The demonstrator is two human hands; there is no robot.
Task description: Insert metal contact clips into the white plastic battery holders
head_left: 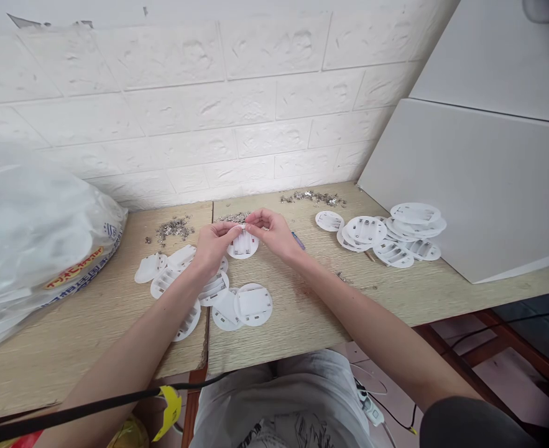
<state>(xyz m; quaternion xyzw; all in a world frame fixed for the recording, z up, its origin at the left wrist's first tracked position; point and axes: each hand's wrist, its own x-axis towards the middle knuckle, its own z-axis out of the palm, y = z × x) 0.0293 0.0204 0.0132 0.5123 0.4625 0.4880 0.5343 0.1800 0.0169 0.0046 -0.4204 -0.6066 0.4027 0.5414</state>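
Left hand (pixel 214 244) pinches a white disc (pixel 243 247) at its far edge, thumb and index closed on the rim. Right hand (pixel 274 233) at the same edge, thumb and fingertips bent in; can't tell if that grip is on the rim or on a small part. Disc sits mid-scene over the worktop (pixel 297 323), far half partly hidden by fingers. Round outline, so no long axis of its own; grooved face toward the person, grooves seem to run near-far, near rim pointing at the person. Looks like smooth matte plastic, small metal pieces near the near rim.

Just beyond the hands: middle heap (pixel 235 218) of shiny metal bits. Similar left heap (pixel 175 230) and right heap (pixel 316 198), both loose, jagged, silvery. Left discs (pixel 254 305) overlap on the near side, some flat backs, some grooved, partly under the left forearm. Right discs (pixel 415 213) stacked and fanned by a grey panel (pixel 470 180), flat and smooth. Small purple item (pixel 298 241) beside right wrist, mostly covered.

Worktop: pale wood grain, seam running near-far on the left. Far: white brick-textured wall (pixel 181 112). Far left: bulging clear plastic bag (pixel 32 236), wrinkled, printed red and blue, white contents.
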